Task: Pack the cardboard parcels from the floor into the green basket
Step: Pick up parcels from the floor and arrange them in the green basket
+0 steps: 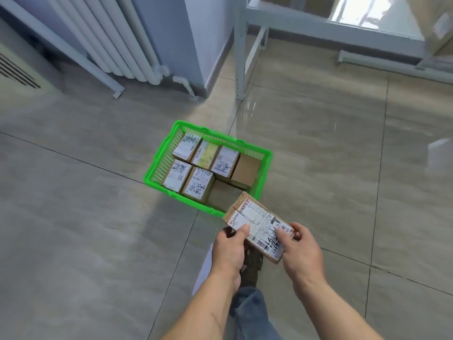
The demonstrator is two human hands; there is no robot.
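Held parcel: brown cardboard box with white shipping label (260, 227), above the floor, just beside the basket's near corner.
Left hand (229, 250): thumb curled onto label, gripping near-left end.
Right hand (300, 251): fingers curled round right end.
Green slatted plastic basket (157, 165): on grey tiled floor (85, 217), five labelled parcels (198, 186) upright inside, packed touching.

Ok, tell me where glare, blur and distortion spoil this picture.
Head view: strong glare washes out the shelf at top right and streaks the floor tiles by the rack leg; the corners are blurred; the wide lens bends the radiator; the green basket and held parcel stay sharp.
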